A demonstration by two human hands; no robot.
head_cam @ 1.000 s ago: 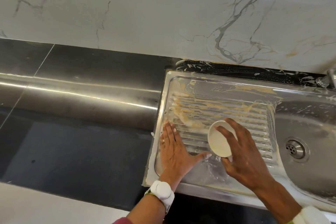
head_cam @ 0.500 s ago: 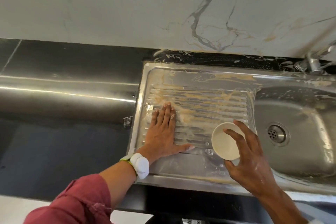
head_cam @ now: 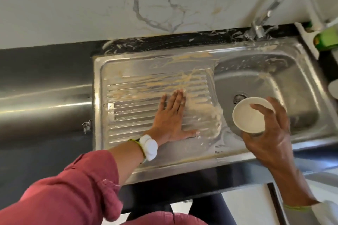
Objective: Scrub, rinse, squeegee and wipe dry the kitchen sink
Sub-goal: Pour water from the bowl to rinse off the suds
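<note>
Steel sink [head_cam: 285, 71]: left hand [head_cam: 171, 120] lies flat, fingers straight, on its ribbed drainboard [head_cam: 139, 115] beside what looks like tan paste [head_cam: 204, 115]; right hand [head_cam: 268, 139] grips a small white bowl [head_cam: 247, 117].

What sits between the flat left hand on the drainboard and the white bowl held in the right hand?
In the head view, a heap of beige foamy paste lies on the drainboard between the left hand and the white bowl, then the basin's rim.

Dark countertop [head_cam: 45, 71] carries steel sink [head_cam: 192, 153]; green item [head_cam: 327, 40] at far right, blurred.
</note>
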